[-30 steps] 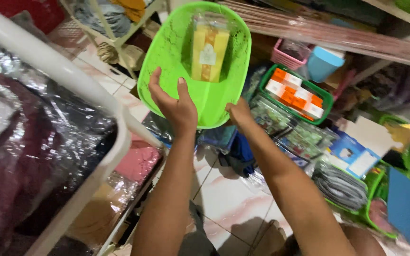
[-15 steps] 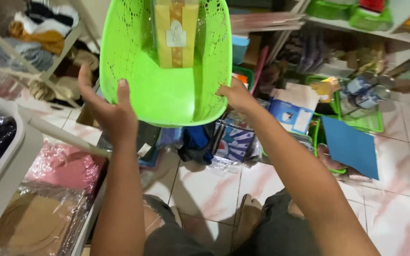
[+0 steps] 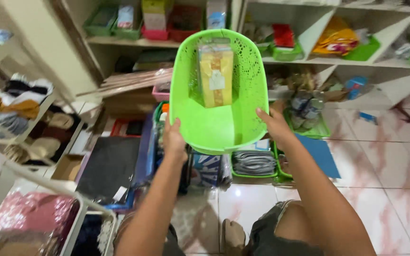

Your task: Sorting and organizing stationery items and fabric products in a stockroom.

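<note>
Bare floor tiles (image 3: 385,161) lie open at four o'clock. Shelves (image 3: 309,61) crowd twelve o'clock beyond the green basket (image 3: 214,128), and floor trays (image 3: 255,163) block six o'clock beneath it.

The left hand (image 3: 174,141) covered part of the green basket's (image 3: 214,128) near rim, and its palm side was hidden. The clear-wrapped yellow packet (image 3: 216,76) inside was too blurred to identify. The shelf trays (image 3: 119,28) were cut off by the top edge, their contents too small to tell.
</note>
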